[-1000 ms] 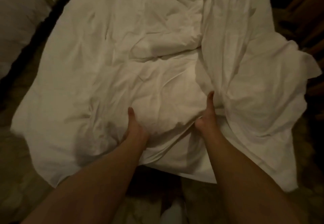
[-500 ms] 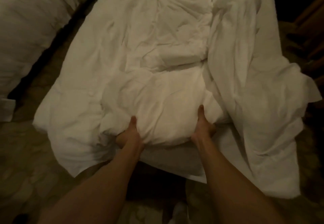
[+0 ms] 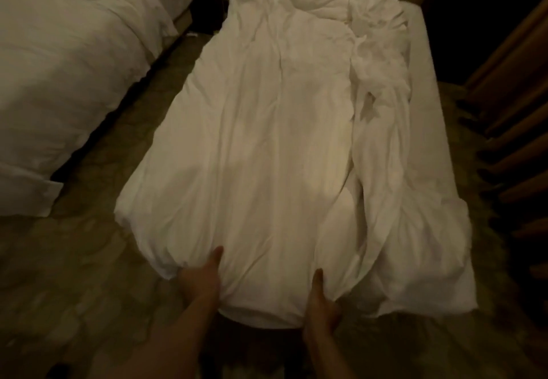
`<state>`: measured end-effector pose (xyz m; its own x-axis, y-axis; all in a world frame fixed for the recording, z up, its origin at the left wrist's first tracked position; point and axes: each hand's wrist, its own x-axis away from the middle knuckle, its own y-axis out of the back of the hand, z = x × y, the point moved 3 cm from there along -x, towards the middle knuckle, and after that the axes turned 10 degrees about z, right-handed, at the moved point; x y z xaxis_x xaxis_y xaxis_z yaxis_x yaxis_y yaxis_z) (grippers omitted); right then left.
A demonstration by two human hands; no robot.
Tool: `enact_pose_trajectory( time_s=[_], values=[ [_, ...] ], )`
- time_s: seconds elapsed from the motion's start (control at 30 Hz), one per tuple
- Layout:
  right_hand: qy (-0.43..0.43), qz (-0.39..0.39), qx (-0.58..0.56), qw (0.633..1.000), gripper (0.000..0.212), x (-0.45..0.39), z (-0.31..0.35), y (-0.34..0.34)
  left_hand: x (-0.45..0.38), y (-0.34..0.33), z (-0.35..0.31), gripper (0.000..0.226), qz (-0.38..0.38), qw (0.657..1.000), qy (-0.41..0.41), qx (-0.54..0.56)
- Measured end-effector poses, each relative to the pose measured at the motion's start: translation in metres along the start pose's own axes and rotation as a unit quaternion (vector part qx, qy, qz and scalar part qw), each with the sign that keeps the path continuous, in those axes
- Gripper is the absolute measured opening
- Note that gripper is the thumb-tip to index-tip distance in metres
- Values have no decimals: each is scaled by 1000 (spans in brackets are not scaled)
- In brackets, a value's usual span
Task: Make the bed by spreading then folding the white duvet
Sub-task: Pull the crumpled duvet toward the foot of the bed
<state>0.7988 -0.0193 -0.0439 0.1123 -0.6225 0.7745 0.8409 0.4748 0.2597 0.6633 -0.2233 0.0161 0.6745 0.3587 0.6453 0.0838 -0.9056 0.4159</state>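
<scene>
duvet: white duvet [image 3: 267,141] lies lengthwise down the bed [image 3: 427,88], bunched and wrinkly, near end hanging off the foot, right side rumpled into a ridge
left hand: left hand [image 3: 201,280] grips the near edge, thumb on top, fingers tucked under the fabric
right hand: right hand [image 3: 321,304] does the same just to the right, pinching a fold
feel: looks puffy and soft, light-ish but bulky, so it'll probably sag and drag wherever it isn't held
where to grab: I'd say the near corners, wider apart, since both hands sit close together mid-edge
other stuff: second bed [image 3: 74,67] at far left, carpet [image 3: 89,260] between
</scene>
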Motion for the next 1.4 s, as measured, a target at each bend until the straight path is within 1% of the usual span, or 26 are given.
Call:
enact_pose_trajectory(
  time_s=[0.07, 0.13, 0.23, 0.27, 0.33, 0.37, 0.43, 0.53, 0.6, 0.63, 0.7, 0.73, 0.77, 0.83, 0.9, 0.93, 0.97, 1.03, 1.13, 1.17, 1.2, 1.23, 1.3, 1.33, 1.37, 1.4],
  values=[
    [-15, 9, 15, 1000, 94, 7, -19, 2, -7, 11, 17, 110, 14, 1000, 2, 2],
    [22, 29, 34, 999, 96, 6, -25, 11, -10, 15, 24, 119, 40, 999, 4, 9],
    [57, 46, 103, 992, 87, 3, -18, 36, -4, 8, 31, 128, 34, 999, 8, -5],
    [74, 41, 129, 988, 82, 0, -14, 47, 4, 0, 30, 125, 27, 1000, 1, -9],
    [144, 16, 197, 970, 75, -6, 3, 67, 28, -27, 20, 111, 28, 999, -27, -26],
    [182, 6, 230, 956, 76, -10, 17, 75, 42, -48, 13, 104, 55, 997, -45, -36],
    [231, 2, 268, 935, 82, -23, 51, 89, 68, -103, 3, 100, 155, 984, -81, -43],
    [260, 17, 288, 921, 102, -56, 94, 106, 104, -192, -14, 116, 262, 960, -88, -49],
    [289, 22, 316, 904, 119, -84, 115, 123, 121, -245, -21, 124, 303, 947, -90, -46],
    [287, 33, 340, 895, 122, -98, 125, 131, 128, -267, -24, 127, 307, 946, -88, -54],
    [319, 54, 412, 852, 116, -128, 149, 146, 134, -297, -23, 134, 280, 954, -84, -67],
    [355, 53, 451, 817, 108, -143, 164, 149, 135, -308, -21, 136, 263, 959, -82, -72],
    [398, 53, 492, 773, 102, -159, 179, 149, 137, -317, -19, 133, 246, 963, -78, -76],
    [466, 67, 543, 695, 96, -190, 207, 139, 137, -337, -17, 122, 210, 971, -79, -82],
    [467, 118, 602, 636, 96, -221, 215, 126, 139, -351, -18, 111, 193, 976, -72, -77],
    [454, 140, 622, 623, 93, -238, 215, 122, 139, -357, -18, 108, 180, 978, -70, -81],
    [465, 143, 616, 620, 84, -254, 211, 121, 141, -362, -17, 108, 167, 979, -69, -89],
    [461, 156, 605, 630, 70, -273, 214, 123, 146, -368, -25, 108, 169, 976, -101, -98],
    [383, 156, 623, 664, 91, -265, 244, 141, 169, -369, -38, 94, 186, 969, -132, -96],
    [370, 137, 609, 688, 95, -262, 255, 152, 182, -370, -46, 91, 195, 968, -136, -83],
    [353, 115, 579, 726, 96, -257, 268, 164, 193, -375, -54, 85, 203, 966, -145, -74],
    [355, 94, 546, 753, 99, -248, 285, 178, 207, -379, -65, 76, 208, 963, -154, -72],
    [394, 39, 471, 788, 108, -230, 323, 204, 238, -390, -98, 67, 229, 953, -178, -83],
    [423, 12, 433, 796, 107, -224, 348, 219, 253, -401, -117, 71, 244, 951, -179, -68],
    [460, -20, 412, 786, 101, -217, 377, 236, 267, -411, -135, 82, 268, 946, -178, -33],
    [502, -63, 396, 766, 94, -212, 407, 254, 281, -424, -152, 95, 290, 939, -186, -9]
  ],
)
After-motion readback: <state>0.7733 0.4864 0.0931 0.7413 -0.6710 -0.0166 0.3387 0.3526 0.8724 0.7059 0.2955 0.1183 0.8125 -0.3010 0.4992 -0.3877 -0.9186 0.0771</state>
